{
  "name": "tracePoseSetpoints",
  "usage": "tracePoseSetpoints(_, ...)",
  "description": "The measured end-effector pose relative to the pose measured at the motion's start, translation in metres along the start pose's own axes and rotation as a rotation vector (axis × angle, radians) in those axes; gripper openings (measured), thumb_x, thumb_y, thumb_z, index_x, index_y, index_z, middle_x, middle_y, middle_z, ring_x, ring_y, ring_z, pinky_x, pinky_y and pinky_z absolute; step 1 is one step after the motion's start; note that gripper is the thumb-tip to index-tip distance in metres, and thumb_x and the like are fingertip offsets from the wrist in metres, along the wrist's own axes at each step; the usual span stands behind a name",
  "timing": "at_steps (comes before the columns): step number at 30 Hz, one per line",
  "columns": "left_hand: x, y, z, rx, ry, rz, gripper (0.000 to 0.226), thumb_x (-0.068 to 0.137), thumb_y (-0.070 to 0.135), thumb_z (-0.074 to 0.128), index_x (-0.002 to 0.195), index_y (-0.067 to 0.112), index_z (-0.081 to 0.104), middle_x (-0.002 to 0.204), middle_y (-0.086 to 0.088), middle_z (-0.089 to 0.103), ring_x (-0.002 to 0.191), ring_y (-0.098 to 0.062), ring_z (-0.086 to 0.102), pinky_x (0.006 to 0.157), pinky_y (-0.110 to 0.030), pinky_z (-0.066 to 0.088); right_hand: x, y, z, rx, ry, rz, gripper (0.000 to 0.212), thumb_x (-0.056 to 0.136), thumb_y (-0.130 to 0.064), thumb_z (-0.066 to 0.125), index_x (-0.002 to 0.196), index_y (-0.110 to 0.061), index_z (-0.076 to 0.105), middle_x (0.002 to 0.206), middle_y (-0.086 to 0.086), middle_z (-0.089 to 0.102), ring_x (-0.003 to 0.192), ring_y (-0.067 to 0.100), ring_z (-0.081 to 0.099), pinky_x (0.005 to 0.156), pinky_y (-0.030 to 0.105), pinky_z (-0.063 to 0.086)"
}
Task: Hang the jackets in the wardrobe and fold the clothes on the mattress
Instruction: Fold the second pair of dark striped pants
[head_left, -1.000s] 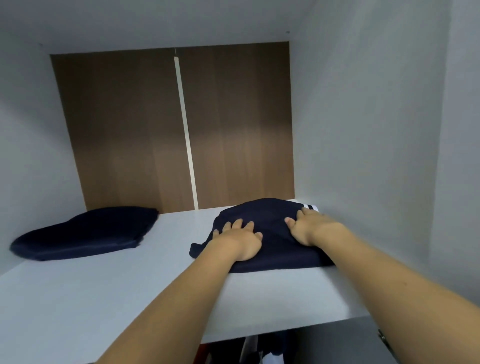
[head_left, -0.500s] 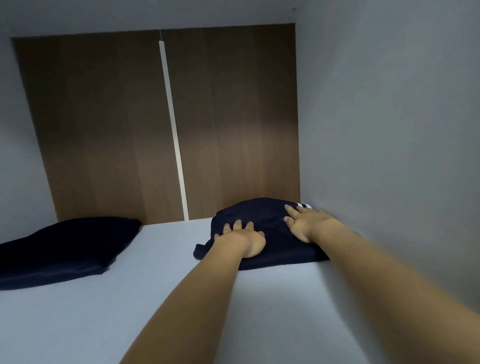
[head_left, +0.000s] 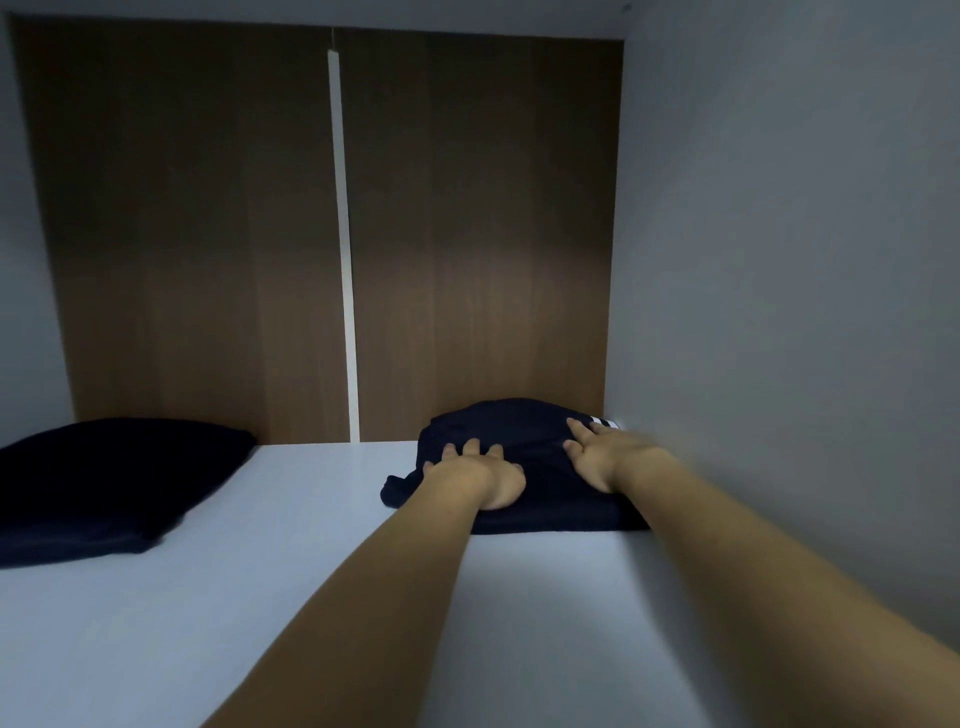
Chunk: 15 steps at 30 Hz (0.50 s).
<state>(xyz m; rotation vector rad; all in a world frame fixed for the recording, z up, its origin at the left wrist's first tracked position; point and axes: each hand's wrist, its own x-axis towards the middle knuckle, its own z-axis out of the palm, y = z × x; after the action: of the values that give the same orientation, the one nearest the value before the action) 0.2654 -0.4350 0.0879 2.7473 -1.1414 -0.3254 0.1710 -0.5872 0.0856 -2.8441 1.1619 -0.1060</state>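
Observation:
A folded dark navy garment (head_left: 524, 431) with white stripes at its far right corner lies on the white wardrobe shelf (head_left: 291, 525), in the back right corner. My left hand (head_left: 480, 475) presses flat on its near left part, fingers straight. My right hand (head_left: 602, 457) rests flat on its right part, fingers spread toward the back. Both forearms reach in from the lower edge of the view.
A second dark folded garment (head_left: 104, 483) lies at the left of the same shelf. The brown wooden back panel (head_left: 467, 234) with a white vertical strip closes the rear. A grey side wall (head_left: 779, 312) stands close on the right.
The view has moved closer and deeper into the shelf, so its front edge is out of sight. Both hands have stayed flat on the navy garment, which sits nearer the back corner.

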Motion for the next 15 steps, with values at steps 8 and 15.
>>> tracePoseSetpoints(8,0.007,0.001,0.002,-0.031,0.006,-0.003,0.062,0.103,0.047,0.022,0.158,0.030,0.001,0.165,0.004,-0.011,0.151,-0.027,-0.014,0.121,-0.055,-0.004,0.011,0.004,0.002,0.016,-0.011,-0.024,0.058,0.104,-0.046,0.013,0.157,-0.027,-0.002,0.165,0.003,0.000,0.152,0.022,-0.002,0.122,0.040,0.004)
tracePoseSetpoints(15,0.006,0.001,0.001,-0.083,0.063,0.016,0.059,0.103,0.041,0.025,0.158,0.025,0.012,0.166,0.000,0.000,0.152,-0.029,-0.003,0.121,-0.054,0.003,-0.011,0.002,-0.009,0.041,0.075,-0.073,0.056,0.105,-0.043,0.021,0.152,-0.013,0.026,0.160,0.009,0.023,0.150,0.025,0.012,0.119,0.039,0.019)
